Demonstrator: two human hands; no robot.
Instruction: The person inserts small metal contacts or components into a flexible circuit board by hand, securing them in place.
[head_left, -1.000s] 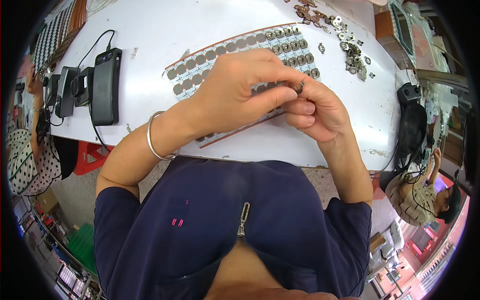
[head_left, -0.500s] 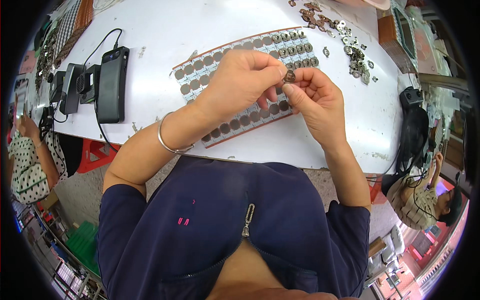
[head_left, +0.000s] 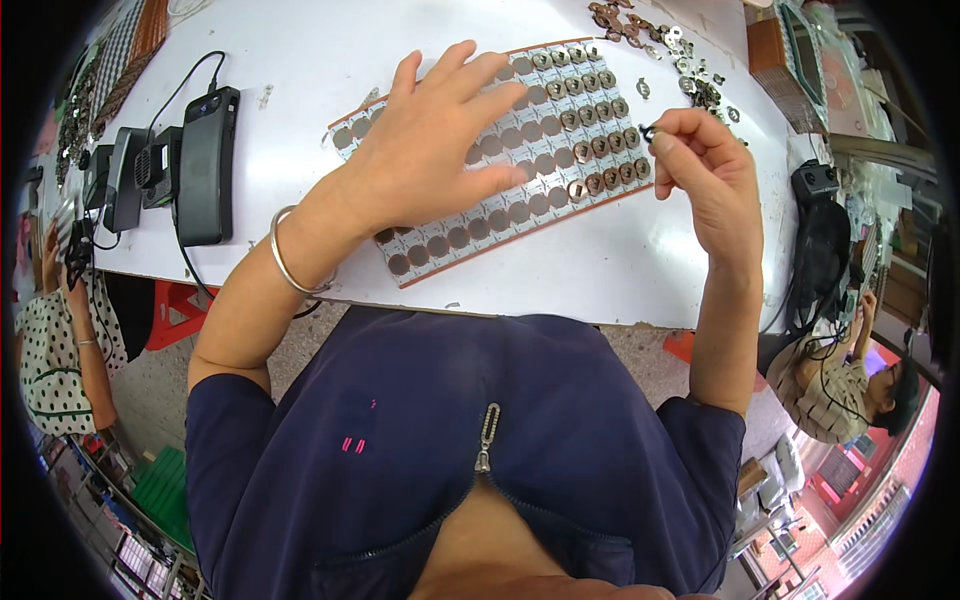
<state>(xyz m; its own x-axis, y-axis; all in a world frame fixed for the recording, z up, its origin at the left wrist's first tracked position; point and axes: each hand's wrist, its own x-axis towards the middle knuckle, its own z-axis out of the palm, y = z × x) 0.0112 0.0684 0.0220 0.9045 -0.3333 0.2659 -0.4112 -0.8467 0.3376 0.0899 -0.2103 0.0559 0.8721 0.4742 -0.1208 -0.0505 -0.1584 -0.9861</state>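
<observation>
A panel of small white circuit boards (head_left: pixel 530 212) with rows of round grey pads lies slanted on the white table. Round metal clips (head_left: pixel 597 150) sit on the pads of its right-hand columns. My left hand (head_left: pixel 425 150) is spread over the panel's left and middle part, fingers apart, hiding many pads. Off the panel's right edge, my right hand (head_left: pixel 708 175) pinches a small dark metal clip (head_left: pixel 648 132) between thumb and forefinger. One loose clip (head_left: pixel 643 88) lies on the table just beyond that hand.
Loose metal clips (head_left: pixel 705 92) are heaped at the far right. A black power bank (head_left: pixel 212 165) with cables stands on the left. Brown-edged panels (head_left: pixel 782 70) are stacked at the right edge. Other people sit at both sides.
My hands have come apart from over the panel. The left opened and moved left; the right moved right with a clip in its pinch. More of the panel's clip-covered right side shows.
</observation>
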